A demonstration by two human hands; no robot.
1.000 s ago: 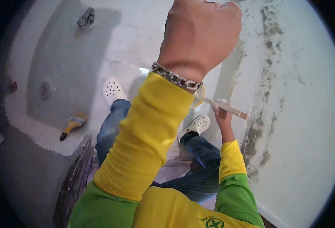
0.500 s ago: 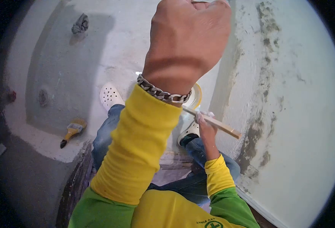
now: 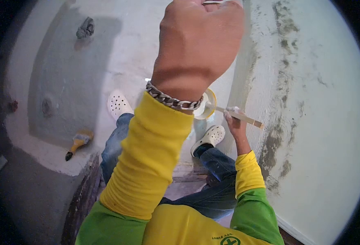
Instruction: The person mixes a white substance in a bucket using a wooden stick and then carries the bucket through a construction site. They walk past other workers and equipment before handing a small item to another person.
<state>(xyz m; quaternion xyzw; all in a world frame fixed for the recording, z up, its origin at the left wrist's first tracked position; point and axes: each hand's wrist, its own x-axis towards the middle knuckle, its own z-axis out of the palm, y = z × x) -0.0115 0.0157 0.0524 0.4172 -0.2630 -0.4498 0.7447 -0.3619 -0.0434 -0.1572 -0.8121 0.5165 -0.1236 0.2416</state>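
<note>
right hand [image 3: 234,122] closed around the handle of a brush [image 3: 245,118], whose far end reaches into a yellow-rimmed pot [image 3: 209,101] of white paint. the pot sits just above the right clog [image 3: 210,136] and is half hidden behind the left wrist. left hand [image 3: 200,45] raised near the camera in a closed fist; what it holds, if anything, cannot be told. judged step: loading the brush. done well, the head dips shallowly and is wiped on the pot rim so nothing drips. room: stained wall [image 3: 319,102] just right of the handle limits swing. the floor [image 3: 135,49] opens leftward, with 1 spare brush [image 3: 78,143] near its lower-left edge and a rag [image 3: 85,27] well apart.
</note>
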